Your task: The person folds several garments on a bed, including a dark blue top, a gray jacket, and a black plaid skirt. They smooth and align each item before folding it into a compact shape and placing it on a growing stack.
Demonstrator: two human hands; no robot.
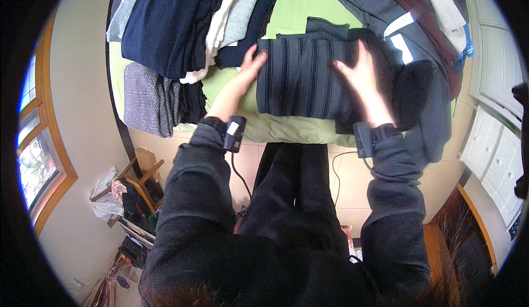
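A dark grey garment with black stripes point(300, 78), folded into a rough rectangle, lies before me on the green-covered bed point(234, 120). My left hand point(248, 71) is at its left edge, closed on the fabric with the thumb over the top. Toward its right end, my right hand point(365, 78) rests on the cloth, thumb and forefinger spread wide; its other fingers are partly hidden and blurred. Black fabric point(412, 95) bunches up just right of that hand. A small folded dark piece point(327, 27) sticks out past the striped garment's far edge.
Folded clothes lie at left: a navy pile point(160, 28), a white garment point(220, 20), a striped light top point(242, 20) and a speckled grey knit point(149, 97). Grey clothing point(366, 1) and a maroon garment point(410, 4) spread at far right. Cables point(240, 177) hang from my wrist devices.
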